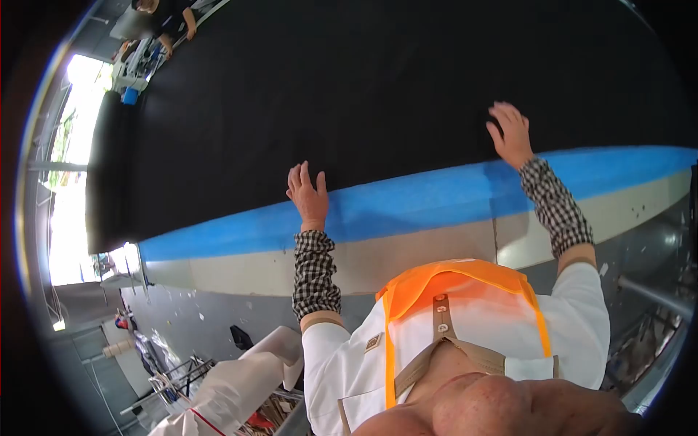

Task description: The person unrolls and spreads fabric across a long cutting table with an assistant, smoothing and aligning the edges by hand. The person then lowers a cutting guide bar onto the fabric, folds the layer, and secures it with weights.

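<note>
Holds left hand (311,201) and right hand (515,138) over black cloth (407,80), already spread, with fingers (305,174) loosely parted, gripping nothing; perhaps has smoothing left.

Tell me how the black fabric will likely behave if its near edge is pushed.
The black fabric is likely floppy and apt to ruck up, lying flat like thin sheeting. Lifting it whole may prove awkward: it spreads well beyond both the left hand and right hand. Its matte look suggests little slipperiness.

Checked sleeves (315,272), orange apron (458,276), white shirt (584,309)
</note>
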### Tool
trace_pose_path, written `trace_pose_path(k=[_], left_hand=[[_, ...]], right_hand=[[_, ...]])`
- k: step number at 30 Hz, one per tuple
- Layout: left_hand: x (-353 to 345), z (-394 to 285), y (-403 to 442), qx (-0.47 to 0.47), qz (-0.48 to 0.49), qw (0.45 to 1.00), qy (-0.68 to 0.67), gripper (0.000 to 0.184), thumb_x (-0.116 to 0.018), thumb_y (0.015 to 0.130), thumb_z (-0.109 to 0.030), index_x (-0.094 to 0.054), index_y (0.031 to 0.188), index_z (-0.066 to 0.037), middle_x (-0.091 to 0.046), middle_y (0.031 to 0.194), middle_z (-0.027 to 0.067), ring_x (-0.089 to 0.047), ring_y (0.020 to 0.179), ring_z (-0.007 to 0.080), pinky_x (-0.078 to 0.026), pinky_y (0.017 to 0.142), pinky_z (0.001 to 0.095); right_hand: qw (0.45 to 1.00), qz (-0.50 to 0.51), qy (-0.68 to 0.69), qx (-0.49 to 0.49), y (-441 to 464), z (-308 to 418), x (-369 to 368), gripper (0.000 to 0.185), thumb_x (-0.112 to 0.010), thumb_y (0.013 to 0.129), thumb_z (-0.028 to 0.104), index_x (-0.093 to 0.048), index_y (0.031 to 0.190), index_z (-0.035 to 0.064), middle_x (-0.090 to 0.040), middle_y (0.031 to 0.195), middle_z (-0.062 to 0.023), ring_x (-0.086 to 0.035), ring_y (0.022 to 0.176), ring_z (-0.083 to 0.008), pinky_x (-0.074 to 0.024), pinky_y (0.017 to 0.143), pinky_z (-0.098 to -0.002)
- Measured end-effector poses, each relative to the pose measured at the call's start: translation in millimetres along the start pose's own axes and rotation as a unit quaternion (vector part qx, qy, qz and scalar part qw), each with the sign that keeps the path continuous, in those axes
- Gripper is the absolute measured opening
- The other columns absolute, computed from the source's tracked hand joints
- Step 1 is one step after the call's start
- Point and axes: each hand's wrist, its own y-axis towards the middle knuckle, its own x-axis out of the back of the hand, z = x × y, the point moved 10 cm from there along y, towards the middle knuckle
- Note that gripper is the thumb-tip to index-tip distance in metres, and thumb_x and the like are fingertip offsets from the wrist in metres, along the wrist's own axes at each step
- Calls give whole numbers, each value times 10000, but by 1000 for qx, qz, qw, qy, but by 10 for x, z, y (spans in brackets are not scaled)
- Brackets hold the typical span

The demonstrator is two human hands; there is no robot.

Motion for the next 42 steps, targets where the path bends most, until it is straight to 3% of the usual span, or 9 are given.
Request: trace_pose_path(k=[4,11,17,27,33,35,37,39,42], left_hand=[[-195,74,38,69,64,995,15,671,-466,1007,-495,-325,1523,-92,-269,1595,144,-156,1504,308,-259,1128,475],[-223,109,-114,62,97,991,71,734,-409,1000,-548,-283,1543,-70,-219,1625,135,-134,1514,301,-188,1147,518],[-263,200,-204,76,101,989,81,788,-448,981,-561,-235,1554,-65,-175,1630,156,-94,1516,343,-172,1151,551],[-191,148,-199,99,123,985,73,825,-524,957,-515,-207,1549,-35,-148,1619,206,-97,1510,367,-169,1152,570],[-206,95,-218,96,148,981,86,805,-504,967,-501,-197,1555,-45,-146,1622,202,-108,1507,373,-154,1146,550],[-242,98,-185,108,158,977,91,831,-524,955,-489,-172,1559,-40,-109,1631,193,-74,1517,360,-145,1152,554],[-247,96,-187,107,158,977,90,831,-523,956,-486,-169,1559,-37,-112,1631,195,-74,1516,363,-144,1152,555],[-223,89,-184,97,161,978,90,830,-524,956,-481,-168,1560,-36,-115,1630,198,-75,1515,367,-142,1153,553],[-196,15,-158,92,148,981,89,786,-483,981,-487,-182,1564,-55,-139,1629,197,-113,1506,383,-155,1150,537]], right_hand=[[993,-60,-66,-76,486,70,101,520,-486,1006,409,-482,1418,91,-415,1518,-122,-329,1432,-317,-294,1102,-489],[969,92,-146,-177,-255,-437,-499,687,-363,1021,526,-297,1540,80,-224,1611,-189,-195,1493,-332,-235,1141,-523],[946,189,-162,-210,36,-573,-574,660,-462,1000,464,-355,1489,34,-282,1575,-205,-224,1469,-373,-262,1123,-532],[991,-126,-1,-35,2540,895,-669,694,-476,1000,445,-332,1483,-33,-281,1570,-235,-213,1476,-379,-229,1148,-499],[974,151,-94,-140,2282,181,-2029,667,-510,985,417,-376,1435,-57,-316,1534,-249,-233,1453,-383,-261,1116,-497],[995,-76,11,-62,2614,692,-1074,563,-567,954,388,-478,1343,-10,-428,1417,-213,-350,1361,-361,-323,1048,-490],[993,-105,46,-5,2636,1203,-694,546,-554,957,398,-497,1347,20,-425,1437,-189,-356,1362,-352,-331,1044,-495],[996,35,2,82,2119,1285,-1909,575,-522,964,414,-473,1392,33,-400,1479,-172,-351,1377,-344,-322,1069,-495],[976,195,41,87,2251,1132,-2124,604,-489,971,435,-464,1418,31,-383,1507,-177,-326,1406,-341,-297,1108,-489]])
